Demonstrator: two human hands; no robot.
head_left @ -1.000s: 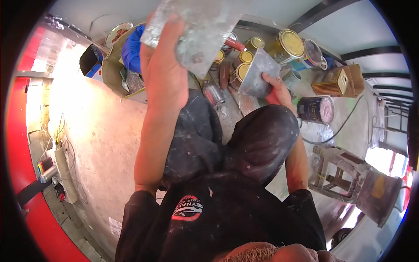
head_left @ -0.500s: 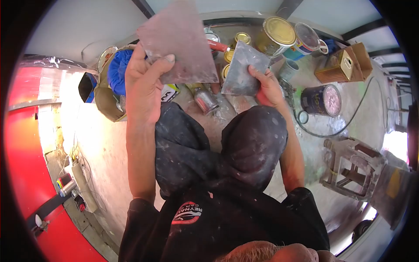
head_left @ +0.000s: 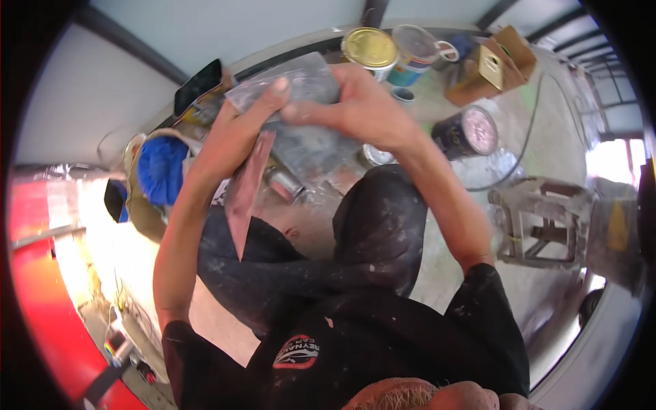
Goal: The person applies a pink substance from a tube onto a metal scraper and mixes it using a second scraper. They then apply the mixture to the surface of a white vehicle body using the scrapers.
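Concrete floor (head_left: 215,318) runs up to pale wall panels (head_left: 130,78) at its far edge. Well short of that edge, the left hand (head_left: 249,123) grasps a thin pinkish plate (head_left: 249,198), seen nearly edge-on, its long axis slanting from beneath the palm back toward the left knee (head_left: 256,239). The right hand (head_left: 352,102) pinches a grey plate (head_left: 301,74), tilted crosswise between both hands, the left thumb against its near edge. Beyond the right forearm stand a dark paint can (head_left: 451,137) and, farther right, a stool (head_left: 547,222).
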